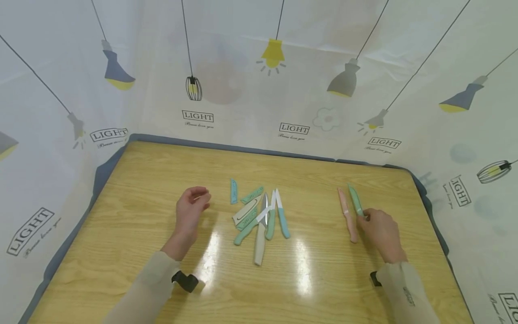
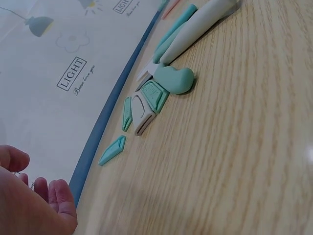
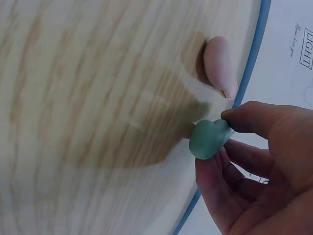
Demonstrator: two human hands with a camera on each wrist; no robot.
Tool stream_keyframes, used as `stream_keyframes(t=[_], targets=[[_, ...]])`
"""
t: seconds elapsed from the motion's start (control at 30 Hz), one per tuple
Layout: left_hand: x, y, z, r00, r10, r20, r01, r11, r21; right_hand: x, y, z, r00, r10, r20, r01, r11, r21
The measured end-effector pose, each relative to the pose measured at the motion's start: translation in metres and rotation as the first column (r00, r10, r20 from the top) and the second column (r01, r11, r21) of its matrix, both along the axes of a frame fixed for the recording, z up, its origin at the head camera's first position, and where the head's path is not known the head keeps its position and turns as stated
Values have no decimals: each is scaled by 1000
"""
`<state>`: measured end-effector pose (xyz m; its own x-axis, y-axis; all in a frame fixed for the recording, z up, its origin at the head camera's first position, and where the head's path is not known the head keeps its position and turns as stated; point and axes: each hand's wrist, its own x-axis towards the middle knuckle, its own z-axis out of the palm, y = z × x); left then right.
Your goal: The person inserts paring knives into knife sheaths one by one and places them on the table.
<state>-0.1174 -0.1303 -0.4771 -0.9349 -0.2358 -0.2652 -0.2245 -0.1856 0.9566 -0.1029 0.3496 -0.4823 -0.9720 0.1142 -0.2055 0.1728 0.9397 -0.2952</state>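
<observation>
My right hand pinches the handle of a green sheathed knife at the right of the table; in the right wrist view thumb and fingers hold its rounded green end. Just left of it lies a pink sheathed knife. My left hand holds nothing, its fingers loosely bent, left of the pile. Nearest to it is a blue blade cover. In the pile are a white-handled knife, a green knife, another green knife and a blue knife, all with bare blades.
Among the pile lie a cream blade cover, a green blade cover and another green cover. Several blades overlap there. A wooden table carries everything, with a printed cloth rising behind and at both sides.
</observation>
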Motion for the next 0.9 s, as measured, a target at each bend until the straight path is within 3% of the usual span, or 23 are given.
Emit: stream_keyframes(t=[0.17, 0.67, 0.9], targets=[[0, -1, 0, 1000, -5, 13, 5, 1000, -11, -2, 0, -4, 1000, 4, 27, -4, 1000, -8], [2, -1, 0, 1000, -22, 2, 22, 1000, -19, -1, -1, -6, 1000, 15, 2, -15, 1000, 11], [1, 2, -1, 996, -87, -16, 85, 993, -78, 2, -2, -3, 1000, 2, 5, -2, 1000, 5]])
